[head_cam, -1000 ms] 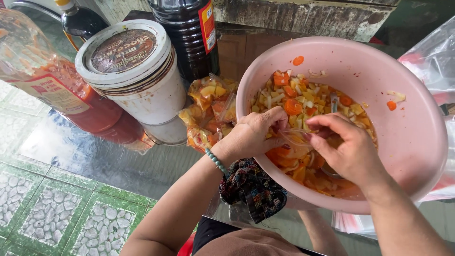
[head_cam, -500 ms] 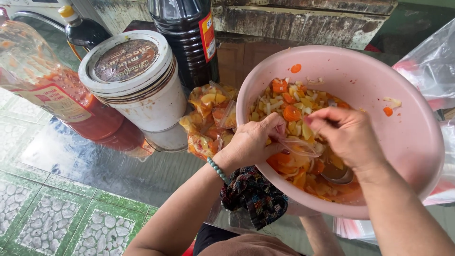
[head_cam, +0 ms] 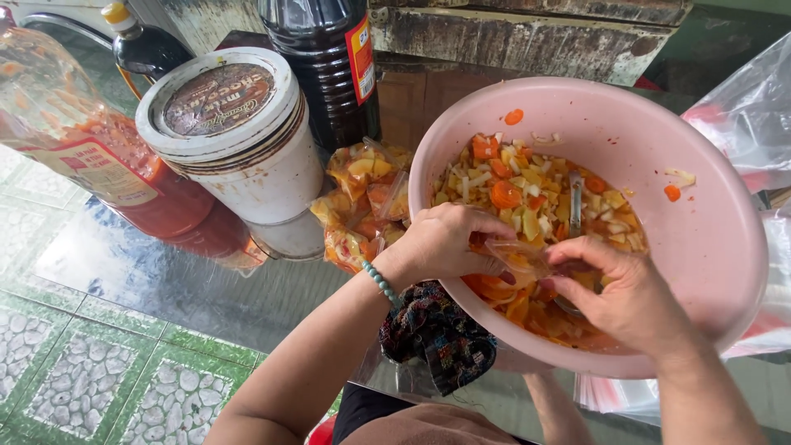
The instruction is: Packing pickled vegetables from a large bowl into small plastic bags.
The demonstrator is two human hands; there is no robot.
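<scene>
A pink plastic bowl [head_cam: 725,206] holds a chopped mix of orange, yellow and white pieces in reddish liquid. Over its near side, my left hand [head_cam: 445,243], with a green bead bracelet on the wrist, and my right hand [head_cam: 626,292] pinch a small clear plastic bag [head_cam: 519,255] between them. The bag seems to hold some of the mix. A metal spoon [head_cam: 574,198] stands in the food just behind my right hand.
Filled clear bags of the same mix [head_cam: 362,202] lie left of the bowl. Behind them are a white lidded tub [head_cam: 239,140], a tall dark bottle [head_cam: 329,66], a red sauce bottle [head_cam: 107,165] and a small dark bottle [head_cam: 140,45]. A patterned cloth [head_cam: 437,334] hangs below the bowl. Loose plastic bags [head_cam: 741,115] sit at right.
My right hand has dropped lower, toward the bowl's near rim. Both hands still hold the clear bag, and the left hand has barely shifted.
</scene>
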